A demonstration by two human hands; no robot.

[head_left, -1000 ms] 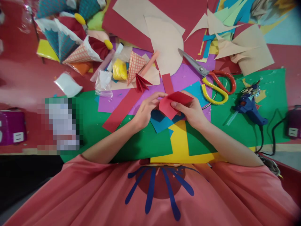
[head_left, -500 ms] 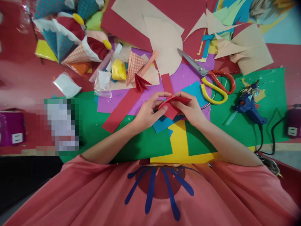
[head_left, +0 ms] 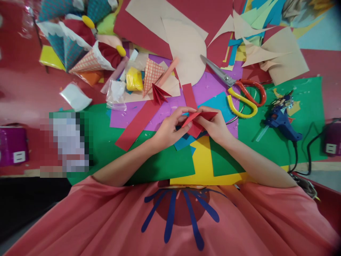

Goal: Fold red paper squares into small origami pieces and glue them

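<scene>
A small folded piece of red paper (head_left: 192,117) is held between both hands at the middle of the view. My left hand (head_left: 170,128) pinches its left end between thumb and fingers. The right end is gripped by my right hand (head_left: 214,123), thumb below and fingers behind. Under the hands lie a red strip (head_left: 189,95) and a blue sheet (head_left: 183,142). A pleated red paper fan (head_left: 159,94) rests left of the hands, at the top of a longer red strip (head_left: 135,127).
Scissors (head_left: 226,79) with red and yellow handles lie to the upper right. A blue glue gun (head_left: 283,122) with a cord is at the right. Decorated cones (head_left: 101,58), a yellow packet (head_left: 134,79) and a cream cutout (head_left: 188,49) lie beyond the hands.
The folded red paper has tilted between the fingers, its left part now showing as a raised pointed flap. My left fingers have shifted slightly; both hands keep their hold.
</scene>
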